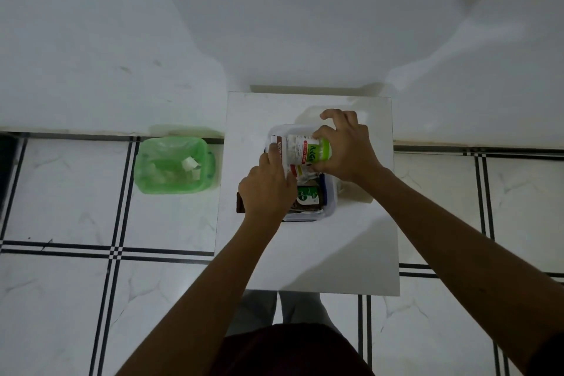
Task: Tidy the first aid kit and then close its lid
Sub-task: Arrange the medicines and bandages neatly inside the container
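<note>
My right hand [343, 149] is closed round the green-capped tub [308, 151], light, rigid and a bit slick I'd guess, best gripped round its body, held over the first aid kit [331, 201] on the white table [305, 253]. My left hand [268, 189] pinches a stiff white carton [279, 149] standing in the kit. A green sachet [308, 195] and loose packets lie inside, the lid not yet on; the green bin [174, 165] holds paper scraps.

Kit [331, 207] on table [305, 256], bin [174, 165] left.

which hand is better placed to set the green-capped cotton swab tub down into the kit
Right. The right hand already grips the cotton swab tub by its green cap above the first aid kit, while the left hand is busy holding the white box.
</note>
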{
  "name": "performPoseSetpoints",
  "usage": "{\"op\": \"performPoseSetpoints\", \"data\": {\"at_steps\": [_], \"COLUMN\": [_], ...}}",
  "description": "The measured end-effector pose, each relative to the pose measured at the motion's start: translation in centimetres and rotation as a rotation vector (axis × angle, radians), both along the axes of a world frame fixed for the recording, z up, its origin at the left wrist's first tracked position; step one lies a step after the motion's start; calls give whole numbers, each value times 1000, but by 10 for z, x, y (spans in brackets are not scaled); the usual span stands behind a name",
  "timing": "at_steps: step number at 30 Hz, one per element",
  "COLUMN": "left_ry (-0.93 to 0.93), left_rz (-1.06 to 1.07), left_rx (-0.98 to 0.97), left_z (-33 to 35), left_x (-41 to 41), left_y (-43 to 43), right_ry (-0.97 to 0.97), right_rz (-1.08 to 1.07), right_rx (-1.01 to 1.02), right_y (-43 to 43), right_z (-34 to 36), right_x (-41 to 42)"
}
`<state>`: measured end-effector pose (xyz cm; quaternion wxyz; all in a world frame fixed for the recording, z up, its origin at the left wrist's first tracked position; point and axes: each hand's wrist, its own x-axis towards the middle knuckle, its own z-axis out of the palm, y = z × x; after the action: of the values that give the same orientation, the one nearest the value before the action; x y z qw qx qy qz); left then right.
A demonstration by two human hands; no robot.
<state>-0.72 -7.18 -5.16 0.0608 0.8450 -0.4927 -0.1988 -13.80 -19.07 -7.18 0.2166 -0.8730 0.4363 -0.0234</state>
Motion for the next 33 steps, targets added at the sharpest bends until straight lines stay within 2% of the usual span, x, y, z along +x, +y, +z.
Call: {"op": "performPoseSetpoints", "data": {"at_steps": [6, 8, 10, 12, 14, 17, 22, 27, 30, 33], "left_ry": [-65, -60, 21, 156, 166, 35, 4, -41, 135, 385], "left_rz": [-150, -263, -365, -292, -206, -203, -129, -264, -280, -59], "left_rx": [94, 150, 335, 423, 339, 281, 334, 330, 273, -61], "left_z": [-2, 2, 5, 4, -1, -1, 6, 4, 7, 3], "left_x": [9, 22, 41, 54, 54, 37, 35, 40, 53, 66], "left_y": [-4, -1, 4, 8, 9, 3, -18, -21, -14, 9], "right_ry": [-20, -13, -3, 1, 4, 18, 2, -207, -350, -287], "right_rz": [5, 21, 36, 49, 57, 64, 35, -141, -314, -361], "right_rx": [-16, -33, -36, -44, -56, -71, -2, 97, 116, 168], "right_y": [1, 1, 0, 0, 2, 2, -1, 4, 11, 19], "right_z": [-2, -2, -1, 0, 0, 0, 2, 10, 9, -1], "right_x": [-3, -5, -6, -5, -4, -2, -2, -12, -29, -48]}}
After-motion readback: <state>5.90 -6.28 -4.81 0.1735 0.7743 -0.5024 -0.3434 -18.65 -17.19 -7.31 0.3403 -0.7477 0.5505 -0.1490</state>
